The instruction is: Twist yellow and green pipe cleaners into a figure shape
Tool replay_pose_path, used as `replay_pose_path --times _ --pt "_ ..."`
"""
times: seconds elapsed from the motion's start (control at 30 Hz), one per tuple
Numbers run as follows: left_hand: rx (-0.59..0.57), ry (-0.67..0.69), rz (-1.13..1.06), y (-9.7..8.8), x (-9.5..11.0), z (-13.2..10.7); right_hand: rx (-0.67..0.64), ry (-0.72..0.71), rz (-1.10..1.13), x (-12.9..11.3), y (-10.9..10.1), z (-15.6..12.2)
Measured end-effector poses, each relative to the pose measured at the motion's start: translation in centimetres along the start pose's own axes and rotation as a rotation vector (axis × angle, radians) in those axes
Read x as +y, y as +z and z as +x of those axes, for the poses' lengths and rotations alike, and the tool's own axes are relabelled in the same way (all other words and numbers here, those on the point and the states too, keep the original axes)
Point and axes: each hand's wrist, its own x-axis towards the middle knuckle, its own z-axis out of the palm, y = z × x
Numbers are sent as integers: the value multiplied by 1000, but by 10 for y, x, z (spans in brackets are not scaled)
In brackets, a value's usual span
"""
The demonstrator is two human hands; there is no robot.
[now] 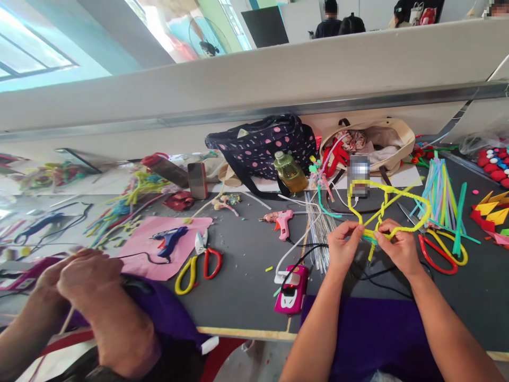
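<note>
Fuzzy yellow pipe cleaners [409,192], twisted into a frame of open loops, are held up over the dark table. My left hand [345,245] is closed, thumb and fingertips pinching the frame's lower left part. Close beside it, my right hand [397,248] pinches the same frame near its lower middle, below a twisted strand. A short yellow end hangs down between the two hands. Scissors [441,253] with red and yellow handles lie just right of my right hand. Behind the left hand is a bundle of thin silvery wires [318,233].
A co-worker's hands [87,270] are at the left. A pink glue gun [280,222], a pink power strip [292,292] and other scissors [201,265] lie between us. Bunched pipe cleaners [441,191] stand at right. A bottle [290,172] and bags [262,143] line the back.
</note>
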Motion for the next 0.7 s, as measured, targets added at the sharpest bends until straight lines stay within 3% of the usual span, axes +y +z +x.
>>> replay_pose_path --times 0.17,0.3,0.5,0.6,0.7 --pt "52 -146 -264 7 -5 -2 -11 216 187 7 2 0" --pt "26 -276 -446 11 -8 -2 29 363 332 12 6 -1" --pt "21 -346 -518 13 -15 0 26 484 350 18 9 0" --pt "109 -314 -474 14 -16 2 57 443 198 22 10 1" --pt "166 -294 -451 16 -15 2 249 286 -13 21 9 0"
